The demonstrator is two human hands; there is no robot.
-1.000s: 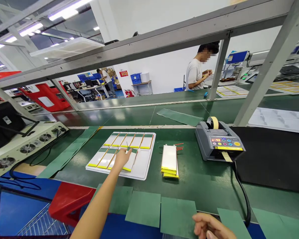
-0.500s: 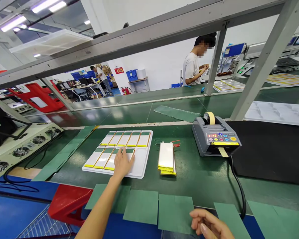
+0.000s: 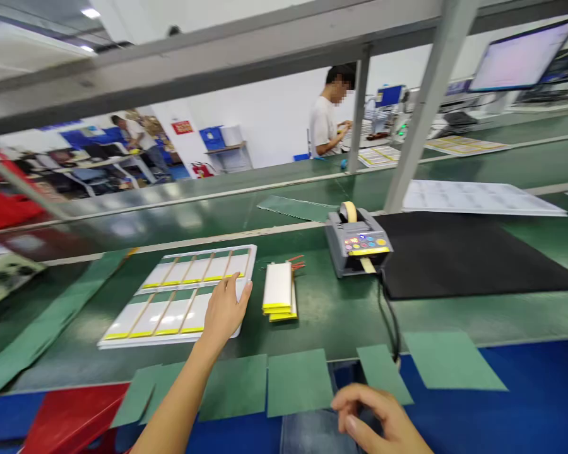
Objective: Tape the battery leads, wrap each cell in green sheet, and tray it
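My left hand (image 3: 224, 312) is over the right end of a white tray (image 3: 247, 265), fingers stretched out and holding nothing visible. Flat white pouch battery cells (image 3: 159, 315) with yellow-taped edges lie in two rows in the tray; the hand hides part of the lower row. To the right of it, a small stack of similar cells (image 3: 278, 284) with red wires rests on the green bench. My right hand (image 3: 381, 416) hovers at the front edge, loosely curled with thumb and fingers apart, nothing visible in it. Near it lie green sheets (image 3: 300, 383).
A grey tape dispenser (image 3: 358, 243) with a cut strip sticking out stands beside a black mat (image 3: 468, 258). White trays (image 3: 483, 197) lie behind it. Slanting frame posts (image 3: 433, 94) rise from the bench. A person (image 3: 329, 120) works at the far side.
The view has swung right, so bench items appear further left. My left hand has shifted rightward across the tray toward the stack of cells. My right hand stays near the front edge.
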